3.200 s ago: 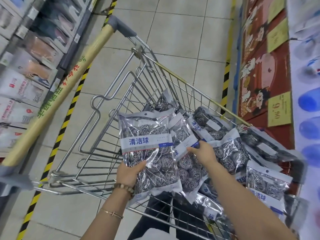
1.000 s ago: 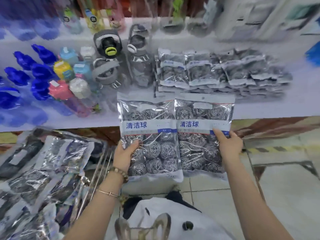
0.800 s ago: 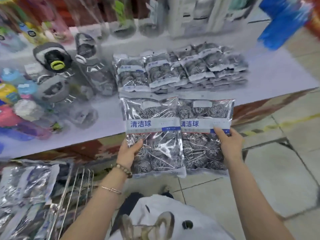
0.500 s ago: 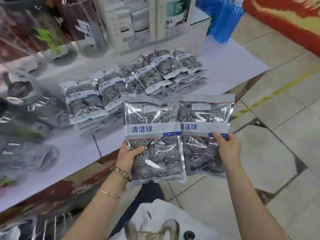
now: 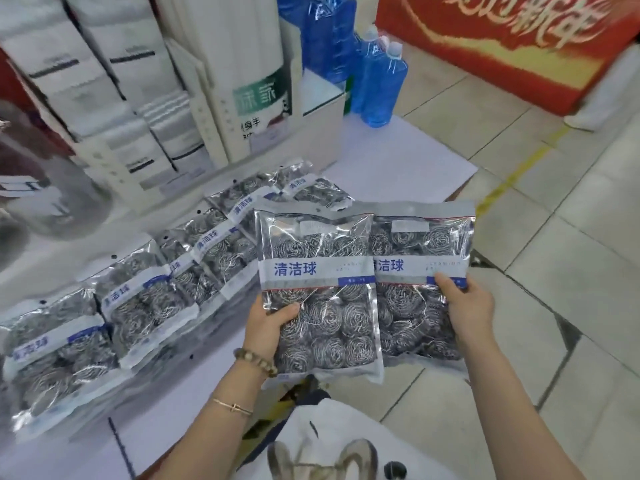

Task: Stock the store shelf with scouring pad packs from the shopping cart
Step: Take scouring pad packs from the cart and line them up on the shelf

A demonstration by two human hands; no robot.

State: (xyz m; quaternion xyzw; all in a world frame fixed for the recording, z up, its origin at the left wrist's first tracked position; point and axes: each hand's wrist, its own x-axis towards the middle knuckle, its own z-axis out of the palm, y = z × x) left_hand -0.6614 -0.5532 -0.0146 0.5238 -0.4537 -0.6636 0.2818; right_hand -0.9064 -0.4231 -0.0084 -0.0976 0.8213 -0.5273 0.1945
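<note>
While both hands hold packs out in front, a row of packs (image 5: pixel 145 303) lies on the white shelf (image 5: pixel 398 161) at far left, overlapping one another and running up and rightward toward the shelf's back. Each shows steel-wool balls behind clear film and a pale band with blue print. Behind the row stand white boxes (image 5: pixel 114 81), blurred, one with a green label.

The left hand (image 5: pixel 266 327), with a bead bracelet (image 5: pixel 254 360) at the wrist and a thin bangle (image 5: pixel 232 407) lower on the forearm, grips the left pack (image 5: pixel 318 289) by its lower left side, thumb pressed on the front, the other fingers hidden behind. That pack stands upright and its right edge overlaps the right pack (image 5: pixel 420 282) in front.

The right hand (image 5: pixel 469 310) grips the right pack at its lower right side, thumb on the front near the band, fingers behind out of sight. Both held packs hang in the air just past the shelf's front edge, with the near end of the row partly hidden behind the left one.

At upper right, blue bottles (image 5: pixel 379 81) stand at the shelf's far corner, and past them a red banner (image 5: pixel 502 39) runs above the tiled floor (image 5: pixel 554 271).
</note>
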